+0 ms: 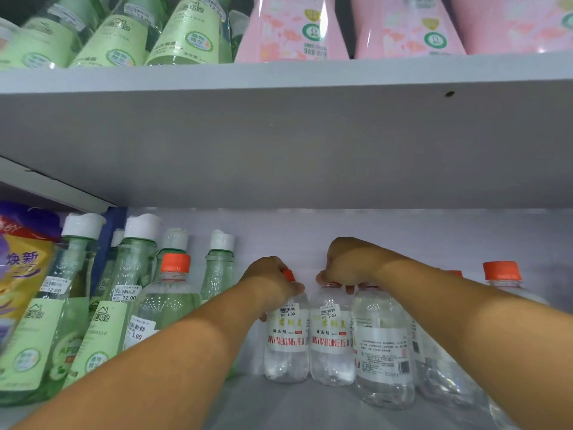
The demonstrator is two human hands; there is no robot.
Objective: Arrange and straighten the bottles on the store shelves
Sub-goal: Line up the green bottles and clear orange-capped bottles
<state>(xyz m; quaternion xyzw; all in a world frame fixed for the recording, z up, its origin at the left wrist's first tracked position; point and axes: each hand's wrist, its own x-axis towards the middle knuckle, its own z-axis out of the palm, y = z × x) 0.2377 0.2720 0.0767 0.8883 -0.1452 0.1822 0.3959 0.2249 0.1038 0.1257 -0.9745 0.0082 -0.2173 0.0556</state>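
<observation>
Clear bottles with orange caps and white labels stand on the lower shelf (310,405). My left hand (273,279) is closed over the cap and neck of one clear bottle (286,339). Beside it stands a second clear bottle (331,342), and my right hand (350,263) grips its top, also covering the top of a third bottle (383,352) that has its back label facing me. More clear bottles (502,274) stand further right, partly hidden by my right forearm. Another orange-capped bottle (169,293) stands to the left.
Tall green bottles with white caps (77,274) fill the left of the lower shelf, next to a purple and yellow pouch (18,262). The upper shelf board (279,135) hangs low overhead, holding green bottles (186,32) and pink pouches (294,29).
</observation>
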